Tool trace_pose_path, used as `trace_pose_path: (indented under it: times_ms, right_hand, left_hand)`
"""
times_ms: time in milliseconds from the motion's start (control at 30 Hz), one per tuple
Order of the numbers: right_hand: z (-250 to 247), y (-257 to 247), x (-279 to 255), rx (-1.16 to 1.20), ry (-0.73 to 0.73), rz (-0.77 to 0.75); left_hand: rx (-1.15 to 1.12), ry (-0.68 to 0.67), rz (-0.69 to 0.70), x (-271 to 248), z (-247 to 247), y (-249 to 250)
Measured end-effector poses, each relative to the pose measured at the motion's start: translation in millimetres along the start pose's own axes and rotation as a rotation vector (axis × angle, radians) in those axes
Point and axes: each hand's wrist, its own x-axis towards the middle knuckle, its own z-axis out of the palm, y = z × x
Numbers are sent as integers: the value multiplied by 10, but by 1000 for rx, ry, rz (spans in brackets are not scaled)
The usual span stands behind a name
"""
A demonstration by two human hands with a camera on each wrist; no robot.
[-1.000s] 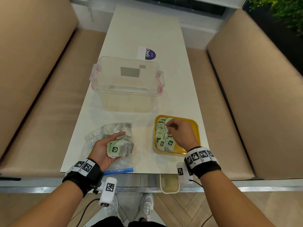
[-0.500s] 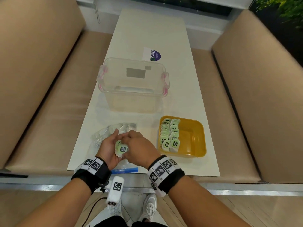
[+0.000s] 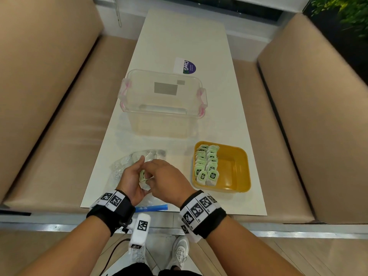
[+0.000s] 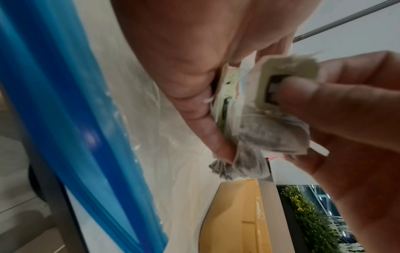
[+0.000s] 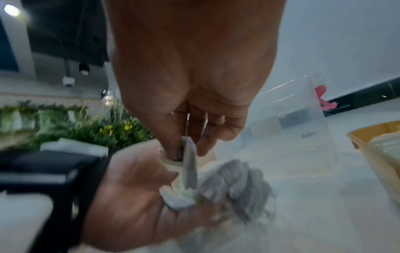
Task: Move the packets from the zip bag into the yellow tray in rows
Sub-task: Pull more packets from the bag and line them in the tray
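Note:
The clear zip bag (image 3: 121,166) with a blue zip strip (image 3: 153,207) lies on the white table near its front edge. My left hand (image 3: 131,180) rests over the bag and cups a small stack of green-labelled packets (image 4: 227,95). My right hand (image 3: 167,180) meets it and pinches one packet (image 4: 279,109) by its label, between thumb and fingers, also seen in the right wrist view (image 5: 186,164). To the right stands the yellow tray (image 3: 239,170), holding two rows of packets (image 3: 207,166) along its left side.
A clear plastic box (image 3: 163,104) with pink clips stands behind the bag and tray. A white card (image 3: 184,65) lies further back on the table (image 3: 179,32). Tan benches (image 3: 308,126) flank the table on both sides.
My right hand left the tray and crossed left to the left hand, where it now pinches a packet from the stack. The left hand stayed over the zip bag.

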Motion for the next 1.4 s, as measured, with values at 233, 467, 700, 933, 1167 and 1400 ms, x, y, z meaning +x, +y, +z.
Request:
trace_pose_path:
  times_ms: [233,467,700,933,1167,1400]
  right_hand:
    - [-262,80,-17,429,120,195]
    - [-401,428,-81,619,220,353]
    - [-692,702,-308,676,334,428]
    - [-1031,1075,-603,614,393,501]
    - [-993,1487,-779,550,272,675]
    - [-753,1667,-735,415,82,765]
  left_hand:
    - [-110,-93,-19,-70,86,-5]
    - [-69,-58,-7,-61,78,15]
    - [-56,-54,-4,-35,49,4]
    - [-80,-65,5,-58,41,2]
    - [-70,-66,11,-56,41,-21]
    - [-51,-60,15,-60,37,-35]
